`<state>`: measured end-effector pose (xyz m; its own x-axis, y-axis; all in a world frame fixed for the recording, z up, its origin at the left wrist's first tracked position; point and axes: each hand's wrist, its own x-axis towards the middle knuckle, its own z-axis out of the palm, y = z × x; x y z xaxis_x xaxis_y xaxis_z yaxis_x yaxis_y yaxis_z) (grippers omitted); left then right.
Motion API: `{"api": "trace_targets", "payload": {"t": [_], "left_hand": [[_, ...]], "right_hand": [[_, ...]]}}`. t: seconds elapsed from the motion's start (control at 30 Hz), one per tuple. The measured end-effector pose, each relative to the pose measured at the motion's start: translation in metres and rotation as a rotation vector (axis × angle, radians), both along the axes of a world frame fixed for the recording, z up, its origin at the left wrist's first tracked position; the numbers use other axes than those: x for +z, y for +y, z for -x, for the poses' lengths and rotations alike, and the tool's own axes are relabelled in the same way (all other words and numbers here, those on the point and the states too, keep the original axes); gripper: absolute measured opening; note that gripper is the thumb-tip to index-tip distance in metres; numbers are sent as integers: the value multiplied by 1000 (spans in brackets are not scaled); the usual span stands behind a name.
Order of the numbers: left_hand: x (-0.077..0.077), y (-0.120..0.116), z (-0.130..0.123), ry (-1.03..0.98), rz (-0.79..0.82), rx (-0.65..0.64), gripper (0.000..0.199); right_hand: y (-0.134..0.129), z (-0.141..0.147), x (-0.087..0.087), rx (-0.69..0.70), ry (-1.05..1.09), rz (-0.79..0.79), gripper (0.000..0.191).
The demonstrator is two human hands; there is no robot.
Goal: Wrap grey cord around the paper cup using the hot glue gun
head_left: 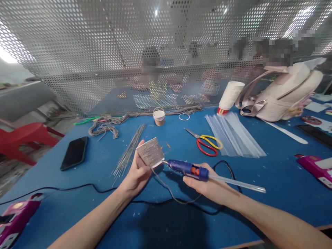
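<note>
Near the middle of the head view, my left hand grips a paper cup wrapped in grey cord, tilted on its side with its white rim toward the right. My right hand is closed round a blue glue gun with a clear glue stick sticking out of its back. The gun's nozzle meets or nearly meets the cup's white rim. A loose tail of grey cord hangs from the cup and curves right, beneath my right hand.
Scissors, clear glue sticks or strips, stacked paper cups, a small bucket, wires, grey cord bundles and a phone lie around on the blue table. A black cable crosses the front; a perforated screen stands behind.
</note>
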<state>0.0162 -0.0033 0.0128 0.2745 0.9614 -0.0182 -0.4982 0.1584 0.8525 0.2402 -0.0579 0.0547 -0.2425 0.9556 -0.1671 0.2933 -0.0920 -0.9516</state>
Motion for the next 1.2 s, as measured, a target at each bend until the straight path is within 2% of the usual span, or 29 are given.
{"api": "trace_targets", "payload": {"t": [0.17, 0.33, 0.5, 0.67, 0.8, 0.87, 0.93, 1.07, 1.2], "left_hand": [[0, 0, 1, -13, 23, -14, 91], [-3, 1, 3, -12, 21, -30, 89], [-3, 5, 4, -50, 53, -69, 97], [1, 6, 2, -72, 81, -73, 100], [0, 6, 2, -74, 74, -82, 95], [0, 6, 3, -73, 61, -90, 91], [0, 6, 4, -65, 39, -91, 89], [5, 5, 7, -16, -11, -54, 91], [11, 4, 8, 33, -38, -12, 93]], "right_hand": [[0, -1, -3, -45, 21, 24, 29], [-1, -3, -7, 14, 15, 68, 28], [1, -5, -13, -5, -2, 56, 32], [1, -4, -11, 11, 6, 38, 29], [3, -6, -11, 40, -8, 38, 29], [5, -9, -10, 40, -7, 13, 29], [9, -14, -8, 36, -28, -82, 25], [27, -28, -9, 66, -262, -321, 9], [57, -35, -21, 204, -728, -482, 19]]}}
